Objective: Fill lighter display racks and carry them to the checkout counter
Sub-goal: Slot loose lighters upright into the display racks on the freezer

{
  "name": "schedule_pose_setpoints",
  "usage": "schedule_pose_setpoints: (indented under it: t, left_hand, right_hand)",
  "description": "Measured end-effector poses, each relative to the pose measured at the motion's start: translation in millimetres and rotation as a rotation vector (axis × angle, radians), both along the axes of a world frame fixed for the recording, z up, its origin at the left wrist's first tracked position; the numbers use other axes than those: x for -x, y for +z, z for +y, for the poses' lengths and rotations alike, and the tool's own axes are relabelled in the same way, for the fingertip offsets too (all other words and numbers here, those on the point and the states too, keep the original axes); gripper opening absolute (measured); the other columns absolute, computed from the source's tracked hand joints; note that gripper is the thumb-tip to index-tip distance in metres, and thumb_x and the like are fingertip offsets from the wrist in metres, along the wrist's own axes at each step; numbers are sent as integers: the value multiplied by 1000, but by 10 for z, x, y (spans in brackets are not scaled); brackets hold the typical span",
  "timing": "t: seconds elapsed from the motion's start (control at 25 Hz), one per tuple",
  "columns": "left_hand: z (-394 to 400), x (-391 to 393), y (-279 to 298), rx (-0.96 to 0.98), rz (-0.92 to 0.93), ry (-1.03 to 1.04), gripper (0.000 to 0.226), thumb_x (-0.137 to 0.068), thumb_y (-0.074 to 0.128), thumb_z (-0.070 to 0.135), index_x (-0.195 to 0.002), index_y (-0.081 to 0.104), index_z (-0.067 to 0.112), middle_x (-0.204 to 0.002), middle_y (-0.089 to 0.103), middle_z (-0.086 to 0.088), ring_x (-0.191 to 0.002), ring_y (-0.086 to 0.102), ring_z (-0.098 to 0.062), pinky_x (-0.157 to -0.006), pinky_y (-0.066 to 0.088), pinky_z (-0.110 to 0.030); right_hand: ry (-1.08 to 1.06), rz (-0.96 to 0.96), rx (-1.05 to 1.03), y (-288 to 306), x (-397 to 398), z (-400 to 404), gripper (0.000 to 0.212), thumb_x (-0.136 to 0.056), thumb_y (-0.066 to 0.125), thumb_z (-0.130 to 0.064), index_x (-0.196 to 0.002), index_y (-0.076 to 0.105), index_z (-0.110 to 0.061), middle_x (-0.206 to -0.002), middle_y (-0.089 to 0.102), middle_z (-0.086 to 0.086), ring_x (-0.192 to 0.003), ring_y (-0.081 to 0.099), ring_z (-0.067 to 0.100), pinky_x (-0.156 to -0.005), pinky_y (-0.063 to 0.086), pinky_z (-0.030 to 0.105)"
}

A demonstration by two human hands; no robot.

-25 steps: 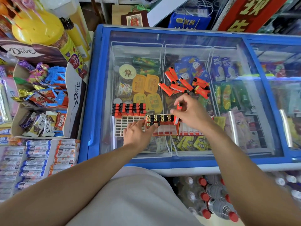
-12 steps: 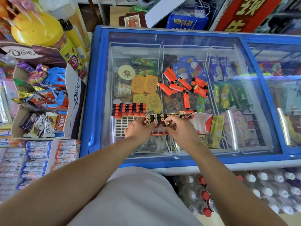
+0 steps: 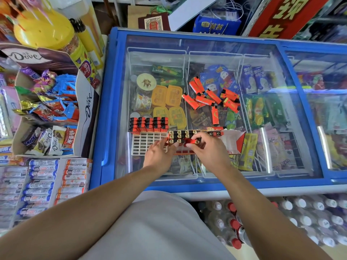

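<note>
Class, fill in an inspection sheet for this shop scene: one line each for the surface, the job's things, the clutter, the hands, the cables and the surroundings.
Surface: glass freezer lid, blue-framed, serves as worktop.
Job's things: white rack part filled, lighters in its far rows; red rack part filled; loose orange lighters scattered on the glass beyond.
Clutter: nothing seen on the glass besides these.
Hands: left hand touches the red rack's left end; right hand pinches a red lighter at the rack.
Cables: white wires behind the freezer.
Surroundings: Dove sweet box left; water bottles on the floor.
</note>
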State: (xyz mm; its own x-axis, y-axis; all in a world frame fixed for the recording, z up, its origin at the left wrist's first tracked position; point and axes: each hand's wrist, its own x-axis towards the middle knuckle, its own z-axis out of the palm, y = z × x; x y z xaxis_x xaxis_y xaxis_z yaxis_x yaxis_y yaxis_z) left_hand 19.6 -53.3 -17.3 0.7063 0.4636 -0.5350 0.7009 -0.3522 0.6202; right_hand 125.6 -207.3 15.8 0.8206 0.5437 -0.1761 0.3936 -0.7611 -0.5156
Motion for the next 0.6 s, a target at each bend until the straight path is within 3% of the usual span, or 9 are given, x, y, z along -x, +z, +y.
schedule_pose_setpoints:
  t: [0.12, 0.2, 0.32, 0.48, 0.6]
  left_hand:
    - [45, -7, -26, 32, -12, 22, 74, -95, 37, 73, -153, 38, 27, -153, 47, -4, -134, 51, -27, -109, 44, -52]
    - [55, -20, -22, 37, -20, 28, 73, -95, 39, 72, -152, 39, 26, -151, 49, -4, -133, 51, -26, -108, 45, -51]
    - [54, -6, -7, 36, -31, 18, 71, -97, 39, 69, -152, 39, 24, -150, 50, -4, -136, 48, -25, -110, 43, -50]
    - [71, 12, -20, 49, -35, 23, 72, -96, 40, 70, -151, 42, 23, -147, 53, -4, -134, 49, -24, -109, 44, -49]
    - [67, 3, -9, 45, -41, 27, 73, -96, 41, 70, -151, 42, 22, -145, 54, -4, -133, 49, -24, -108, 46, -48]
  right_hand:
    - [87, 98, 6, -22, -7, -18, 23, -96, 58, -46, -117, 57, -37, -95, 71, -9, -62, 65, 8, -62, 56, 35]
    - [144, 74, 33, -22, -8, -18, 26, -99, 55, -43, -124, 57, -36, -104, 73, -9, -60, 63, 6, -61, 52, 30]
    - [132, -82, 18, 5, 8, -3, 30, -96, 61, -42, -124, 66, -32, -102, 74, -10, -65, 58, 1, -59, 43, 21]
    - [57, -163, -38, -43, -19, -2, 24, -91, 70, -39, -113, 72, -29, -98, 76, -10, -78, 68, 8, -67, 53, 25]
    - [68, -139, -16, -35, -27, 14, 26, -91, 71, -36, -116, 69, -30, -101, 75, -12, -82, 70, 7, -69, 55, 26]
